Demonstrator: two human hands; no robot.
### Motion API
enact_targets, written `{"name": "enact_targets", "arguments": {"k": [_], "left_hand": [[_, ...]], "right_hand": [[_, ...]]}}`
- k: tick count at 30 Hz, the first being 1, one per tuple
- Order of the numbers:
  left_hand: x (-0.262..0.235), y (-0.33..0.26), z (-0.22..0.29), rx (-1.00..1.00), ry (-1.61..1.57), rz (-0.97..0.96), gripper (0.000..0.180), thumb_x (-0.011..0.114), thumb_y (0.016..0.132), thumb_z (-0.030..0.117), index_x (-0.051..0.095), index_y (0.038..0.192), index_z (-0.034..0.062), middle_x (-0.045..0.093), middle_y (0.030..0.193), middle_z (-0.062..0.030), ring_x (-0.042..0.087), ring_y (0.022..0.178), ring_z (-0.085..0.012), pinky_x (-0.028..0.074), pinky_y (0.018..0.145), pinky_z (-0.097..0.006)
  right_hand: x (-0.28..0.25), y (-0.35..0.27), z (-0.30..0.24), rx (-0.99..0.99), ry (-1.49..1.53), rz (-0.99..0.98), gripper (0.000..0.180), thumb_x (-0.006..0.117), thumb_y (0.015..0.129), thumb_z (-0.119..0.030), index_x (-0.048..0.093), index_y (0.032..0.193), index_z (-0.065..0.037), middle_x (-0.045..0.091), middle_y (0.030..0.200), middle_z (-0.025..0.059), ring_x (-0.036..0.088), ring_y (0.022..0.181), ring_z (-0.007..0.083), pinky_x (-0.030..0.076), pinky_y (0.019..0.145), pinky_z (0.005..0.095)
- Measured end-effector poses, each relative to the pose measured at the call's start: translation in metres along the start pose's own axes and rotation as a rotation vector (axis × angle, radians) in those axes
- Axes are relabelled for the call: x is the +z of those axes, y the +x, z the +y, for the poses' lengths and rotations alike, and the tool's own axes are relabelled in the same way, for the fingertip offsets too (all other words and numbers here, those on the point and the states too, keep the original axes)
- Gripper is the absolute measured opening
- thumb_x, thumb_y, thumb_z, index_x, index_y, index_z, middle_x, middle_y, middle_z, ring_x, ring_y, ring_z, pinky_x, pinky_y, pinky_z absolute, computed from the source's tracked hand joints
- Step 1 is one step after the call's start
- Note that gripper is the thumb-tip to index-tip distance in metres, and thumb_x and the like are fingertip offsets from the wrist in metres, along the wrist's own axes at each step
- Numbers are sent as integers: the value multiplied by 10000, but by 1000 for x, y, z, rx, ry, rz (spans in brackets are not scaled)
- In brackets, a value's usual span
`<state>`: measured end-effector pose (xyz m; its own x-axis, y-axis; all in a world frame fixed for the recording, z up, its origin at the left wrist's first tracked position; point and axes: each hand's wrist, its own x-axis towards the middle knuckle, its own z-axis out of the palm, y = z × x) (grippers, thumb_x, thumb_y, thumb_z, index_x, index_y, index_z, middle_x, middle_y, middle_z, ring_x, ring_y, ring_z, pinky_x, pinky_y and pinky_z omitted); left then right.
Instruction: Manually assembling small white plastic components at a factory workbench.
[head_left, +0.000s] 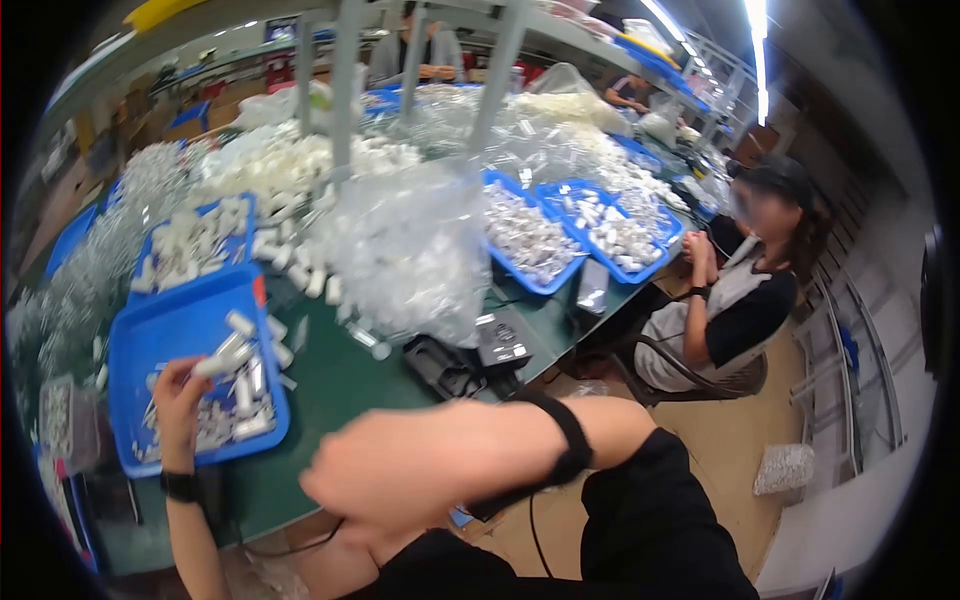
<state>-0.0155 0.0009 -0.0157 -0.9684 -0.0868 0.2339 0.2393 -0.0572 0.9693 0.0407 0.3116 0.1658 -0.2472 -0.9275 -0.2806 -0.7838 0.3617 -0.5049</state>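
Note:
My left hand (178, 400) reaches over the blue tray (128, 345) at the left of the bench. Its thumb and fingers pinch a white plastic tube (212, 366). Below and beside that tube, more white tubes and small clear and metallic-looking parts (240, 425) lie in the tray. Close to the camera, my right hand (375, 475) is raised in front of the bench edge, pointing left and blurred. Its fingers are turned away and hidden, so I cannot see whether it holds anything. Both wrists wear black bands.
A clear plastic bag (410, 250) sits mid-bench, behind a black case (440, 368) and a small dark box (503, 342). Blue trays of white parts (535, 240) stand beyond. Metal posts (345, 90) rise from the bench. A co-worker (745, 270) sits at the right.

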Motion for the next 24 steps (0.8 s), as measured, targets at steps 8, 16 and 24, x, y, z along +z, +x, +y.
{"name": "enact_targets", "arguments": {"k": [8,16,24], "left_hand": [[13,-2,9,32,-137,0,202,600,783,19,568,976,-32,598,936,-107,587,826,-154,493,752,-265],[26,9,9,57,53,-128,209,598,777,23,579,978,-32,618,839,-83,595,755,-132,486,684,-246],[20,65,42,49,323,-88,694,573,782,60,214,1374,104,623,877,-109,594,708,-128,494,591,-218]], "right_hand": [[34,151,74,168,-201,838,399,588,759,-295,531,1040,-17,562,935,165,554,860,329,453,729,401],[60,160,106,145,112,1040,233,567,803,-247,604,909,-43,610,849,142,587,783,309,464,691,380],[47,178,127,-142,490,1343,201,573,786,-182,575,801,17,581,727,157,559,660,263,425,589,338]]}}
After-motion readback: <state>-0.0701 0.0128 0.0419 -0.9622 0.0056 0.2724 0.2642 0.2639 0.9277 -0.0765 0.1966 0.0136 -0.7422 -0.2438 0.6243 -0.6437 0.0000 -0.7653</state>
